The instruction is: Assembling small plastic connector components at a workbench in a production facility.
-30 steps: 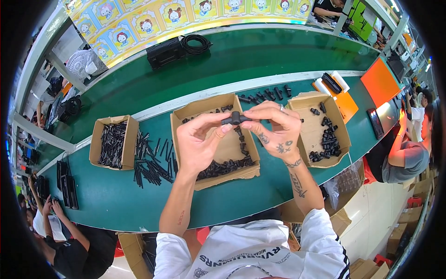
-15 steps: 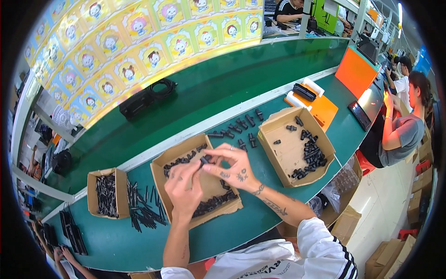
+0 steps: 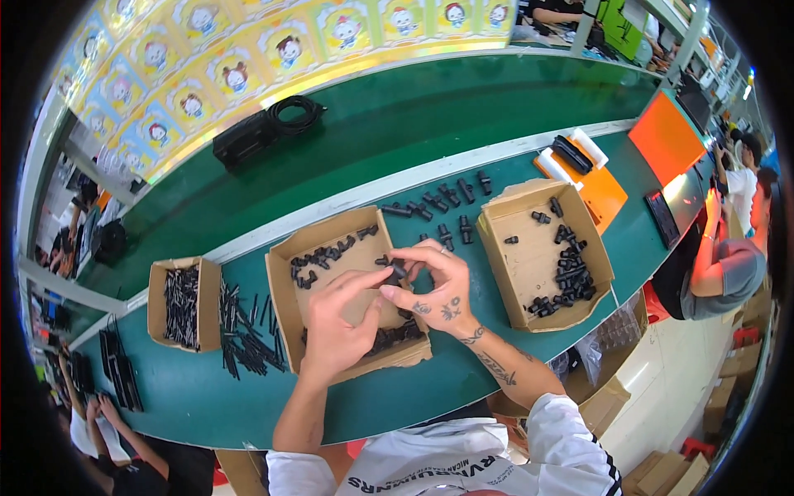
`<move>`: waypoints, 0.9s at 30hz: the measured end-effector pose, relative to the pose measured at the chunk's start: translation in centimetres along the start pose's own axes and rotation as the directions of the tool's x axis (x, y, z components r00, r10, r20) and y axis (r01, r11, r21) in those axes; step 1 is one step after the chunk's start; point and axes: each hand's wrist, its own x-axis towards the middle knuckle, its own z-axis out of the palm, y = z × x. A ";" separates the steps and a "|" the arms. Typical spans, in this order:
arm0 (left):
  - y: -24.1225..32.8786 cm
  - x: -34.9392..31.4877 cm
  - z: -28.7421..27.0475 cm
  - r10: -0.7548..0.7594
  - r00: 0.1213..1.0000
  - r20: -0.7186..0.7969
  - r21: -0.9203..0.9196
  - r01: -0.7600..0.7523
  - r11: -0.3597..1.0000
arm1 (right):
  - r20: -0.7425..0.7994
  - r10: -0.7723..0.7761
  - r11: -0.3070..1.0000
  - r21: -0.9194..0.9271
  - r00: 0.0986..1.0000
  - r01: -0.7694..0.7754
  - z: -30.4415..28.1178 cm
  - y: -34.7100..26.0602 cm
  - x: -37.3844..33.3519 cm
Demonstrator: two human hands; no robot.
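Over the middle cardboard box (image 3: 278,285), both hands meet at a small black cylindrical part (image 3: 399,269). My right hand (image 3: 442,289) pinches it between thumb and fingers. My left hand (image 3: 343,318) reaches it from the left with the index fingertip against it; the left thumb sits lower, and its contact with the part is partly hidden. Several small black fittings (image 3: 318,258) lie in the box beneath, along its far side and near edge, partly covered by my hands.
At right, another cardboard box (image 3: 506,285) holds black fittings; several black cylindrical pieces (image 3: 447,197) lie between the boxes. A small box (image 3: 155,306) of thin black rods stands left, with loose rods (image 3: 248,343) beside it. An orange panel (image 3: 604,194) lies far right.
My left index finger has straightened and its thumb has moved lower, away from the fingertip. The black part stays between the hands. The whole view has shifted slightly.
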 end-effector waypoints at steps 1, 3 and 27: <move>0.1 0.1 -0.2 -0.148 0.986 0.072 -0.239 0.161 0.958 | -0.025 -0.093 0.993 -0.075 0.995 0.091 -0.1 0.0 0.0; 0.0 -0.2 -0.1 -0.265 0.963 0.056 -0.387 0.266 0.883 | -0.007 -0.133 0.990 -0.046 0.991 0.132 0.0 0.1 -0.1; 0.3 -0.8 2.4 -0.507 0.853 0.122 -0.595 0.471 0.651 | 0.471 -0.234 0.867 -0.295 0.850 0.402 -1.9 -5.8 2.4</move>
